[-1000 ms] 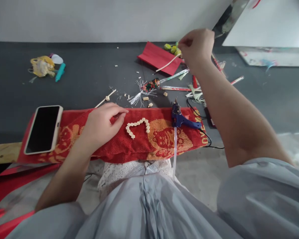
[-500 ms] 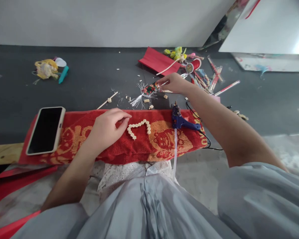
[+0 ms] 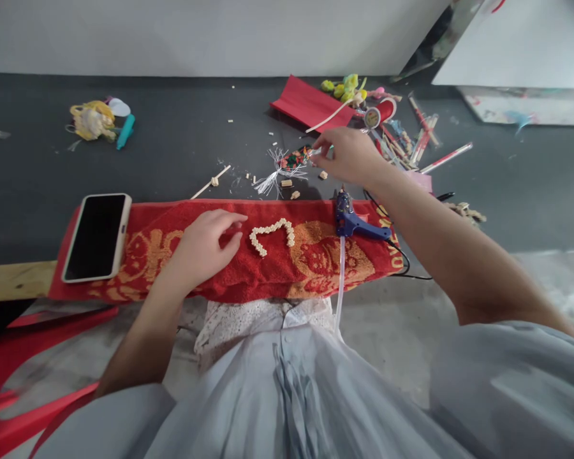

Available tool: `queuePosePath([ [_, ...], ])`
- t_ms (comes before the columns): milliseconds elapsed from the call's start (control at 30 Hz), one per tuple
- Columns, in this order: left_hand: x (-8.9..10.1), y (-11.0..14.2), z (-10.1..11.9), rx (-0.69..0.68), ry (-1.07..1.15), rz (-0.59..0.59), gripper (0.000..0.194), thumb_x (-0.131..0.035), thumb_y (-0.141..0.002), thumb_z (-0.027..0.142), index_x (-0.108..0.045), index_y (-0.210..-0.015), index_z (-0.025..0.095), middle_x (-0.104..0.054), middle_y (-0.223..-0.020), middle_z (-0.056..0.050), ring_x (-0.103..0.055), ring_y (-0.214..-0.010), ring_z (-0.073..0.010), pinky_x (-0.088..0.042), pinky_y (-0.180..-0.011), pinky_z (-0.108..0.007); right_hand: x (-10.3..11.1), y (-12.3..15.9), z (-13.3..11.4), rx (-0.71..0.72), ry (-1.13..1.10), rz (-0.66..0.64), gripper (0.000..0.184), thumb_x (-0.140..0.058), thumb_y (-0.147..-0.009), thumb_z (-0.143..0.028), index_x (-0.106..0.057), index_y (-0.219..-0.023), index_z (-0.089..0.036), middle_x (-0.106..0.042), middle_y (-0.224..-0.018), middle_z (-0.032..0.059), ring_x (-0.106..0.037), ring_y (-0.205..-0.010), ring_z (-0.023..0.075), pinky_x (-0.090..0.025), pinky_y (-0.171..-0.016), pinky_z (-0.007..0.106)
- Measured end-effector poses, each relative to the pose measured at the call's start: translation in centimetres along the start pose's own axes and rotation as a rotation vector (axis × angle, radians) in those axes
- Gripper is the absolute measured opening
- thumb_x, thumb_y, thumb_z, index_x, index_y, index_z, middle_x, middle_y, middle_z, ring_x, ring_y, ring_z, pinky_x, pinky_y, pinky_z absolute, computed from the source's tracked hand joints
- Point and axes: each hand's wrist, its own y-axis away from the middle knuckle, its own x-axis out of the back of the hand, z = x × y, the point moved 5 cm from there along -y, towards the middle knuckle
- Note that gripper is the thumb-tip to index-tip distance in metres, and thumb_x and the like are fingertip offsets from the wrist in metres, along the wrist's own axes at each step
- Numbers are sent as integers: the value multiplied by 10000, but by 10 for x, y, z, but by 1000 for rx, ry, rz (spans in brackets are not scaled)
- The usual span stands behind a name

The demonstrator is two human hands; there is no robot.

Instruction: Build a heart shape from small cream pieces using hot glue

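- Reaching with right hand (image 3: pixel 348 154) to right end of multicoloured bundle (image 3: pixel 294 159), with fingers bent; cannot tell if pinching it or only beside it.
- Holding left hand (image 3: pixel 209 247) released over red towel (image 3: pixel 242 277), gripping nothing visible.
- Noting bent pale beaded strip (image 3: pixel 269 227) on towel, just right of left hand.
- Finding blue glue gun (image 3: pixel 348 222) on towel, just nearer than right hand.
- Logging red paper (image 3: pixel 306 99) and thread spool (image 3: pixel 386 110) beyond right hand; phone (image 3: pixel 97 236) left of left hand.

I wear a pale grey-blue blouse (image 3: pixel 242 389) with gathered pleats down the front and loose elbow-length sleeves (image 3: pixel 507 382); white lacy fabric (image 3: pixel 227 325) shows beyond its hem.
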Motion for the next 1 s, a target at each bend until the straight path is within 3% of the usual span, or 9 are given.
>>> queuePosePath([
  [133,-19,7,-6,-69,24,-138,462,-510,-887,234,-555,-1340,157,-605,-1323,-117,-531,-1275,-250,-424,-1130,-449,-6,36,-34,159,-78,-156,244,-521,-861,-293,-739,-921,-202,-749,-920,73,-654,-823,212,-482,-769,353],
  [267,-31,8,-7,-78,30,-172,657,-588,-880,288,-387,-1488,139,-556,-1377,-133,-486,-1317,-255,-410,-1144,-444,-19,62,-53,215,-180,-339,262,-551,-833,-257,-741,-1008,-218,-754,-894,36,-667,-777,184,-480,-737,317],
  [333,-31,5,-5,-70,44,-142,607,-565,-910,320,-416,-1469,137,-580,-1348,-134,-512,-1287,-256,-436,-1114,-445,-25,67,-55,211,-200,-352,304,-515,-856,-239,-730,-1070,-221,-757,-933,36,-679,-815,186,-484,-761,315],
  [433,-29,-2,-2,-7,83,-111,411,-476,-960,342,-586,-1298,137,-637,-1254,-127,-600,-1151,-247,-503,-1011,-428,-33,69,-56,254,-215,-345,352,-451,-880,-204,-721,-1105,-221,-755,-1047,46,-687,-950,202,-489,-845,330],
  [567,-25,-10,-2,56,50,-131,361,-449,-921,252,-655,-1194,138,-663,-1161,-106,-649,-960,-207,-538,-905,-377,-42,72,-56,297,-197,-393,408,-472,-813,-150,-694,-1148,-217,-734,-1126,60,-669,-998,218,-484,-870,341],
  [667,-26,-9,-2,-13,29,-194,419,-495,-869,204,-615,-1265,139,-630,-1240,-109,-623,-1103,-226,-501,-1019,-397,-45,77,-58,319,-187,-452,485,-570,-713,-149,-656,-1187,-203,-716,-1050,66,-650,-933,225,-488,-804,329],
  [800,-32,-3,-2,-79,16,-253,686,-662,-817,260,-435,-1456,155,-522,-1432,-136,-472,-1359,-290,-394,-1160,-464,-43,84,-62,319,-183,-478,664,-681,-660,-216,-574,-1315,-203,-666,-1174,97,-632,-1020,271,-503,-833,359],
  [900,-37,-1,1,-52,-14,-241,894,-790,-752,333,-343,-1509,165,-508,-1440,-154,-468,-1353,-325,-399,-1147,-497,-43,88,-65,298,-165,-484,763,-770,-651,-363,-541,-1363,-216,-614,-1297,118,-619,-1113,312,-508,-866,380],
  [1000,-42,1,6,-62,-74,-203,908,-805,-755,362,-340,-1500,133,-527,-1405,-179,-491,-1316,-348,-395,-1134,-524,-44,90,-66,271,-144,-470,840,-803,-641,-489,-527,-1382,-206,-571,-1367,138,-619,-1132,330,-508,-867,385],
])
